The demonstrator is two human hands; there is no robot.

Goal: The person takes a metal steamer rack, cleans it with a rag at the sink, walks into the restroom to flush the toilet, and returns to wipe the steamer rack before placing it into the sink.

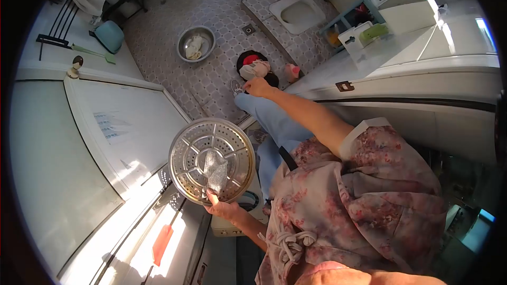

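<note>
Clearly round, shiny metal tray point(238, 148), perforated, silvery cloth point(215, 170) on it

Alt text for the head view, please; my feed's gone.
The left hand holds a round, perforated metal tray by its edge, with a silvery cloth on it. The right hand shows near an unclear black, red and pale heap. Beyond, a metal basin containing pale cloth stands on patterned floor tiles.
</note>
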